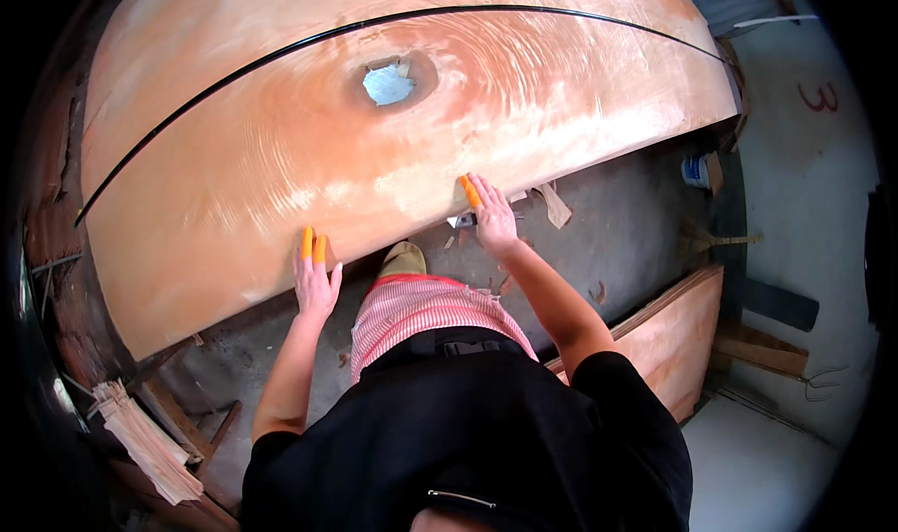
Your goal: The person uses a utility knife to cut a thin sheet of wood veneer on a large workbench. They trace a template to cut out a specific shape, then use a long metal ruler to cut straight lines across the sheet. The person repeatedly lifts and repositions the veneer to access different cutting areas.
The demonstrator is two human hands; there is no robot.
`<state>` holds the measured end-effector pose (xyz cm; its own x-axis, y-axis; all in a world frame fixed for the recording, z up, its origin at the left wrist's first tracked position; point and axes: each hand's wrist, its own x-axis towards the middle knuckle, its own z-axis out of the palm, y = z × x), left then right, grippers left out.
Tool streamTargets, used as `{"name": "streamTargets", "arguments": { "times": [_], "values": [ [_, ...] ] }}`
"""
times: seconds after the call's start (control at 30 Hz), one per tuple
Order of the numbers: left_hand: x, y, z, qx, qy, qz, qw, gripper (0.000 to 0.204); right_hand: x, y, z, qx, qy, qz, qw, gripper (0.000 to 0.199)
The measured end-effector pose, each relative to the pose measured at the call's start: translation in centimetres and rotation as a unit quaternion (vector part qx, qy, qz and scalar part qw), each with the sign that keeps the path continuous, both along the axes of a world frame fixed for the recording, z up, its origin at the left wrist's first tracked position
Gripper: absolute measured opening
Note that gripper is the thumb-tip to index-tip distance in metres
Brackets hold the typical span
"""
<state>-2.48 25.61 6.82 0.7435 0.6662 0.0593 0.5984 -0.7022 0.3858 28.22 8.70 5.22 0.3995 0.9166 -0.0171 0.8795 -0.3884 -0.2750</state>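
Note:
A broad sheet of orange-brown wood veneer (pixel 206 242) fills the far part of the view, with swirling grain and a ragged hole left of its middle. Two fingers of my left hand (pixel 316 287) wear orange finger covers; this hand lies with fingers stretched at the sheet's near edge. Farther right, my right hand (pixel 492 221) rests at the same edge, its fingers extended and one orange cover showing. Neither hand grips anything that I can see. Across the sheet runs a thin black rod (pixel 346 29), well beyond both hands. Inside the hole, something pale bluish shows.
Veneer scraps (pixel 554 204) lie on the grey floor below the sheet. A stack of wood sheets (pixel 669 345) leans behind my right arm. Bundled veneer strips (pixel 145 438) lie at lower left. At right are a white-and-blue bucket (pixel 694 172) and a broom (pixel 702 239).

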Motion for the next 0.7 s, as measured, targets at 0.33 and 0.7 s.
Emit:
{"name": "streamTargets", "arguments": {
  "times": [0.33, 0.7],
  "values": [
    [-12.9, -14.9, 1.8, -0.025, 0.041, 0.068, 0.997, 0.053, -2.4, -4.4, -2.7, 0.084, -0.063, -0.113, 0.988, 0.056],
    [-30.7, -25.6, -3.9, -0.159, 0.043, 0.225, 0.96, 0.05, -18.8, -21.5, -11.5, -0.331, 0.245, 0.056, 0.909, 0.033]
  ]
}}
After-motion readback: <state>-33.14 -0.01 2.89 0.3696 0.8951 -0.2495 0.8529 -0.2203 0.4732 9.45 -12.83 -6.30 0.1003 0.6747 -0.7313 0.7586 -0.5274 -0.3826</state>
